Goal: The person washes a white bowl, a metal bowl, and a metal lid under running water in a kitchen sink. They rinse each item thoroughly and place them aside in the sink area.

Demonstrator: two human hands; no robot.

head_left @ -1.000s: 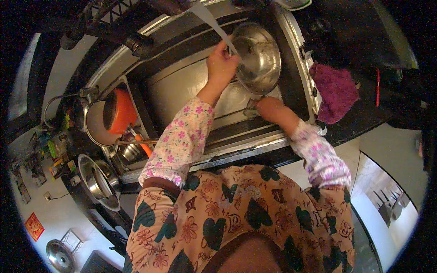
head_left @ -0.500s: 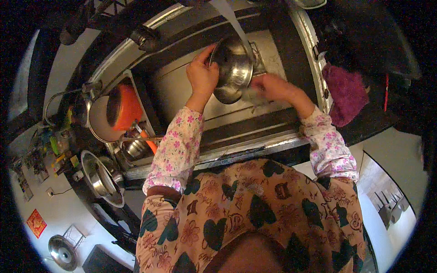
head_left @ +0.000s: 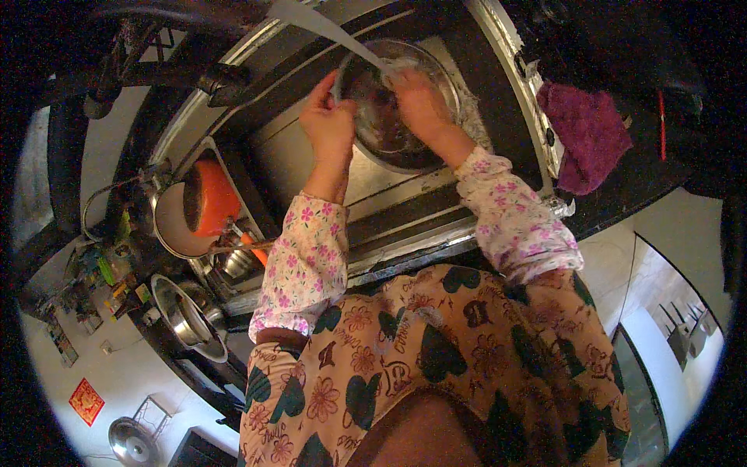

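A round stainless steel bowl stands in the sink, its hollow facing me. My left hand grips its left rim, thumb bent over the edge. Inside the bowl is my right hand, blurred by motion, with its fingertips near the far wall. Something pale shows at those fingers, too smeared to name. A pale, narrow band slants down from above to the same spot; whether it is a tap spout or running water, I cannot tell.
Left in the sink unit, an orange vessel sits in a pale round container. Further left are metal basins. A purple cloth lies on the dark counter at right. The sink's metal front edge runs before me.
The bowl has turned from tilted to facing me. My right hand has moved from beside its lower right edge up into it. My left hand still holds the rim.
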